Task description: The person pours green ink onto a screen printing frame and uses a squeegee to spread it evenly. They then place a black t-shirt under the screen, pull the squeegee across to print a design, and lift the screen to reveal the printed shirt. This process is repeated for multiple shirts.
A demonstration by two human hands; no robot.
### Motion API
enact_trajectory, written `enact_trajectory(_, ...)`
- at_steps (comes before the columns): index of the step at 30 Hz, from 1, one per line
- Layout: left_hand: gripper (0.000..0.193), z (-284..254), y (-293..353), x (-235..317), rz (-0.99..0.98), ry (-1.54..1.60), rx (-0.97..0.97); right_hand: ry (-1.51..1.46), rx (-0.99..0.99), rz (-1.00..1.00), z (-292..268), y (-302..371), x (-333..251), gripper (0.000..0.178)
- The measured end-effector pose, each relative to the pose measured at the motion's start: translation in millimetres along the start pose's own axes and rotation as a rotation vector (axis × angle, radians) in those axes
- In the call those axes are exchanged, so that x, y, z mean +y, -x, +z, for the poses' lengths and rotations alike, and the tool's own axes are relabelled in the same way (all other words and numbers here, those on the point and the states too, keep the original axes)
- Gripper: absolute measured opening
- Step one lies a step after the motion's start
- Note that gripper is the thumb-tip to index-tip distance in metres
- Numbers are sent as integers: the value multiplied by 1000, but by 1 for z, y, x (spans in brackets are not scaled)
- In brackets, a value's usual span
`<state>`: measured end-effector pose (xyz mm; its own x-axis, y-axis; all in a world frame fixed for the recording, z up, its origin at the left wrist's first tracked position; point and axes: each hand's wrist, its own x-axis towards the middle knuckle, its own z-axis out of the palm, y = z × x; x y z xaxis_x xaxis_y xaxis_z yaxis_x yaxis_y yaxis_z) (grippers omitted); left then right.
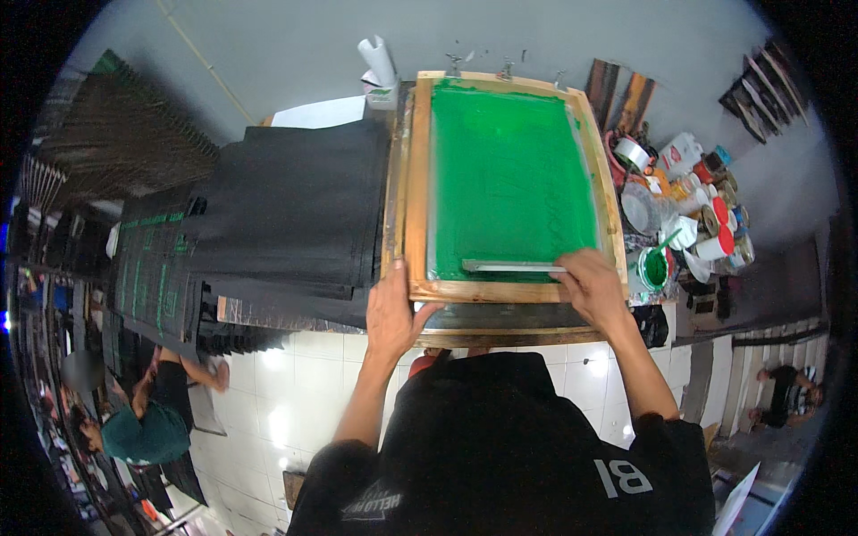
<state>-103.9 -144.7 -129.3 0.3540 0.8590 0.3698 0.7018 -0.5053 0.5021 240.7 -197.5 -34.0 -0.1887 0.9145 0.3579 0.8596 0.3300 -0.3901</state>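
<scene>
Squeegee (514, 266) lies inside the screen frame (483, 291), along its near edge, right end pinched by the right hand (590, 288); left hand (391, 314), thumb spread, at near-left corner, grip cannot be told.

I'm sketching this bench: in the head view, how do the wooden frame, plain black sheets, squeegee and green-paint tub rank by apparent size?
Wooden frame
Plain black sheets
Squeegee and green-paint tub, unranked: the squeegee looks longer but much thinner, so overall size is unsure.
</scene>
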Motion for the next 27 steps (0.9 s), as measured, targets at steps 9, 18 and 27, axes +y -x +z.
enact_trajectory(9, 92, -98, -138, 76, 175, 258, 421, 412, 645, -378, -123, -116, -8, 20)
enact_trajectory(18, 30, -98, -141, -68, -232, -47, -103, 190, 559, -18, -206, -228, -26, 20)
enact_trajectory(27, 86, -59, -67, -149, -54, -193, -431, 156, 587, 97, -227, -285, -20, 33)
